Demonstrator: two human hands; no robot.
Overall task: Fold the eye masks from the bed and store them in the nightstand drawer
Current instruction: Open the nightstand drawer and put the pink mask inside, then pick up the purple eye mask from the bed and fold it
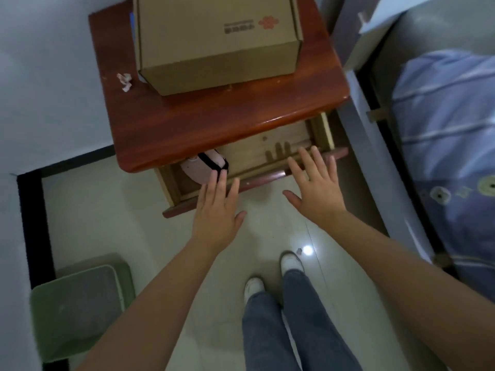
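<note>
Both bare forearms reach forward and down toward the reddish-brown wooden nightstand [214, 124], whose pale wooden drawer [267, 153] stands pulled out beneath the glossy top. The left hand [218, 210] is flat, palm down, fingers straight and slightly spread, holding nothing; its fingertips [221, 180] lie at the drawer's dark red front edge, just touching or overlapping the pink folded eye mask with a black strap [203, 168]. That mask lies inside the drawer at its left end, partly tucked under the nightstand top. The right hand [314, 186] is likewise open and empty, palm down, fingers fanned apart over the right part of the drawer front, thumb pointing left; its shadow falls on the drawer floor. Whether it touches the front edge cannot be told.

A brown cardboard box with a red logo [217, 41] sits on the nightstand, beside a crumpled white paper scrap [124, 81]. A green plastic bin [80, 311] stands on the tiled floor at lower left. The bed with blue patterned bedding [450, 145] runs along the right.
</note>
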